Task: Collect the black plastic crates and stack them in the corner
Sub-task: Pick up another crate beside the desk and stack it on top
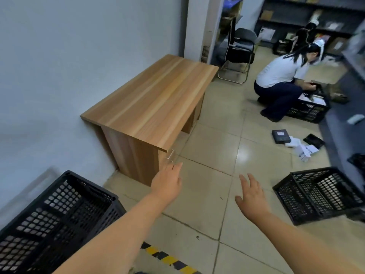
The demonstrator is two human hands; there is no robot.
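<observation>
Both hands reach forward over the tiled floor, the left hand and right hand each with grip apart and empty, between one black crate by the wall and another black crate at right.
</observation>
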